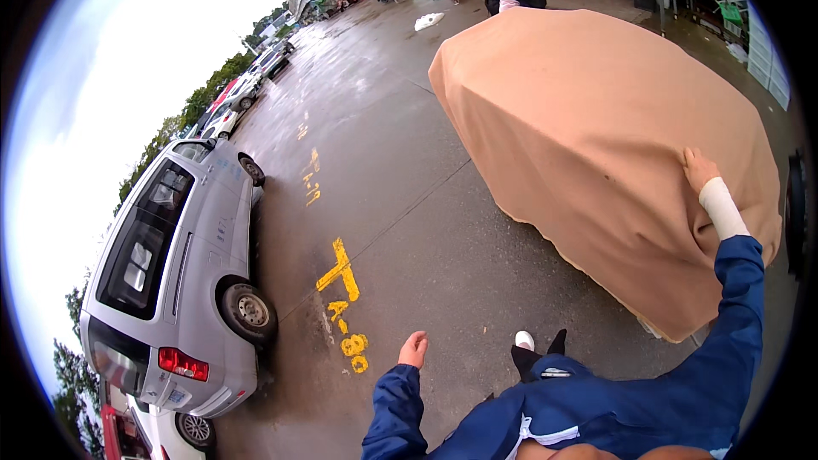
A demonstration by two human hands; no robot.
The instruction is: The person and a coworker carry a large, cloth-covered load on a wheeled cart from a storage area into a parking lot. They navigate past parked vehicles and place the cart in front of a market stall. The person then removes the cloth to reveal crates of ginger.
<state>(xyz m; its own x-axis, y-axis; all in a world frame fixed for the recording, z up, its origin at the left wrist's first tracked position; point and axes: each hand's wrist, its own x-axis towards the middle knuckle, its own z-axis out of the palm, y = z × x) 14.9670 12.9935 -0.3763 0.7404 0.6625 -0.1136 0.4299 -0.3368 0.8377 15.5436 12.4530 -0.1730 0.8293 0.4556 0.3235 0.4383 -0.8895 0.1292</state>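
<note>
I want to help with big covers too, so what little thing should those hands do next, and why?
I'd probably bring the left hand over to the tan cloth to help smooth it. The right hand rests on the cloth, which looks creased just below there, while the left one looks empty and is apart from it.

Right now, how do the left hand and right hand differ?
The right hand touches the tan cloth; the left hand touches nothing visible. The right hand has a pale wrist band; the left hand shows none. Both emerge from navy sleeves.
</note>
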